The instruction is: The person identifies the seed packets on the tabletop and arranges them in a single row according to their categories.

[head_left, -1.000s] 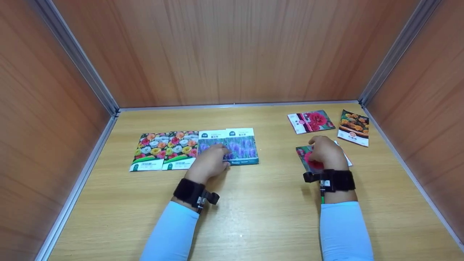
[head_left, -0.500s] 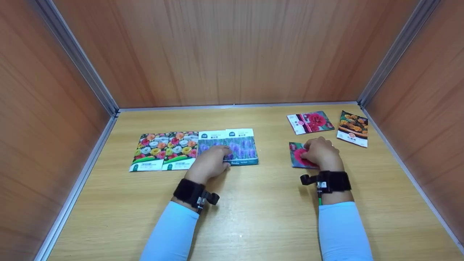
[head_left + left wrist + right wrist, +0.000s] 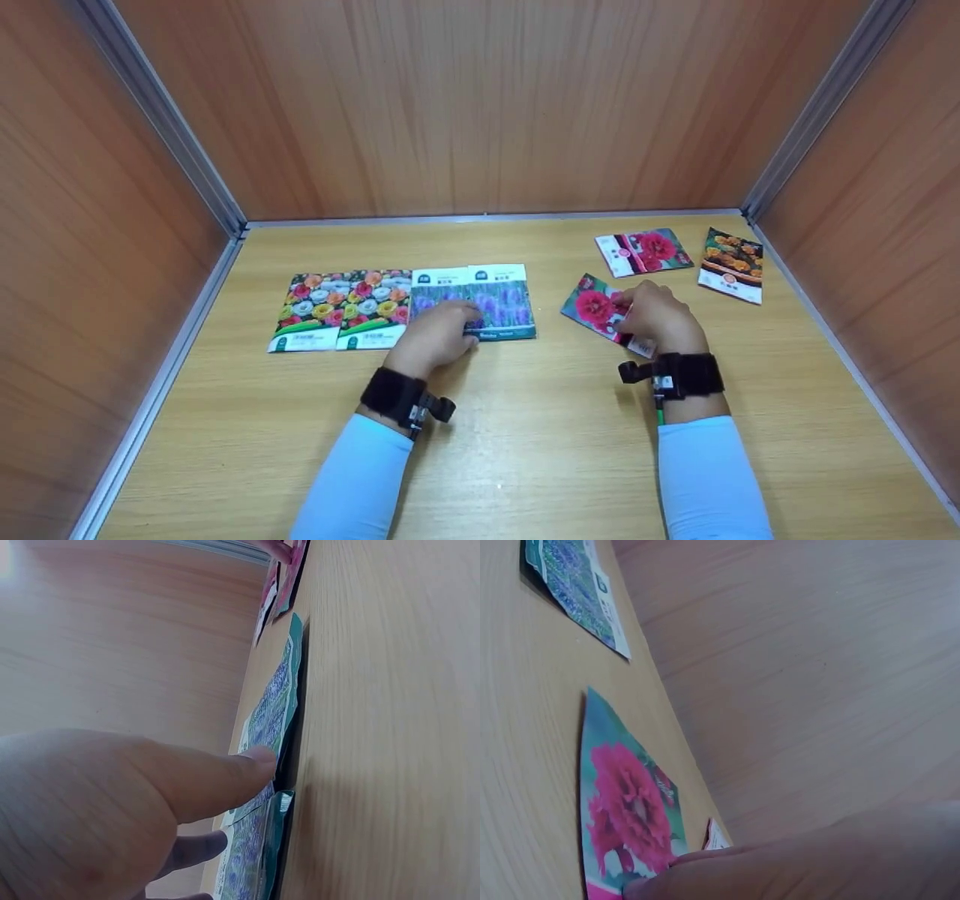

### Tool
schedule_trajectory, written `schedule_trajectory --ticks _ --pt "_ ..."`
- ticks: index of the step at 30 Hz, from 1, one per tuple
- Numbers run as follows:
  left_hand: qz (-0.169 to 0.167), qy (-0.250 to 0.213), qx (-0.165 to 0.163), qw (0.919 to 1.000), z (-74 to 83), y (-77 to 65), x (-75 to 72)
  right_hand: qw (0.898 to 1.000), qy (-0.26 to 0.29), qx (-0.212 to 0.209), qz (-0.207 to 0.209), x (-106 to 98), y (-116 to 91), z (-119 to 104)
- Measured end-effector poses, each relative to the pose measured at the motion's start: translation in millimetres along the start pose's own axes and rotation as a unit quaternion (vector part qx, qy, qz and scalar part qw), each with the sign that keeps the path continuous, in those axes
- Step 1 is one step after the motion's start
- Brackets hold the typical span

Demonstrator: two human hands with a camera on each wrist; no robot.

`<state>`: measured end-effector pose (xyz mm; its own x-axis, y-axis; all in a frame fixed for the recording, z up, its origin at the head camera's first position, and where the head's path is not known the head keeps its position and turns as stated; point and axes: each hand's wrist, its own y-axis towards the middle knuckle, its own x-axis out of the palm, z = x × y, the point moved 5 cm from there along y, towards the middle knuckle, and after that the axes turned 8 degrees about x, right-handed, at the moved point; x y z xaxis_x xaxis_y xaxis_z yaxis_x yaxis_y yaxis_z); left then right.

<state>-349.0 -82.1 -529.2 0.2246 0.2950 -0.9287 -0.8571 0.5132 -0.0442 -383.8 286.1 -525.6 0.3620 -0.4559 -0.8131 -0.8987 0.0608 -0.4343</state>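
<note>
My left hand [image 3: 435,337] rests over two purple-flower seed packets that lie side by side. Its thumb reaches out straight over them in the left wrist view, with the other fingers partly hidden behind it. The right one of the pair [image 3: 501,304] shows most of its front; the left one [image 3: 439,279] is partly covered. On the right, my right hand [image 3: 660,319] pinches a pink-flower seed packet [image 3: 594,306] near its right end. That packet lies slanted on the table, and the right wrist view shows its pink bloom [image 3: 634,802] beyond the fingers.
Two packets with mixed-colour flowers, one at far left [image 3: 309,311] and its neighbour [image 3: 375,307], continue the row. Behind my right hand lie another pink-flower packet [image 3: 645,253] and an orange-flower packet [image 3: 731,264]. Wooden panels [image 3: 480,112] wall in the table.
The pink-flower packet under my right hand has slid left and turned, so its flower end now points up and left. My right hand shifted slightly left; my left hand stayed in place.
</note>
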Motion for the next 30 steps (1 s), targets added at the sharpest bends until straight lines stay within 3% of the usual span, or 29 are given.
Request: schedule_trajectory --ticks 17,30 --pt "0.009 -0.010 -0.010 0.9999 -2.8 0.5 2.6 0.999 -0.018 -0.026 -0.003 16.0 9.3 -16.8" --pt "-0.020 -0.005 -0.017 0.9996 -4.7 3.9 7.4 0.999 -0.011 -0.035 0.018 29.2 13.2 -27.2"
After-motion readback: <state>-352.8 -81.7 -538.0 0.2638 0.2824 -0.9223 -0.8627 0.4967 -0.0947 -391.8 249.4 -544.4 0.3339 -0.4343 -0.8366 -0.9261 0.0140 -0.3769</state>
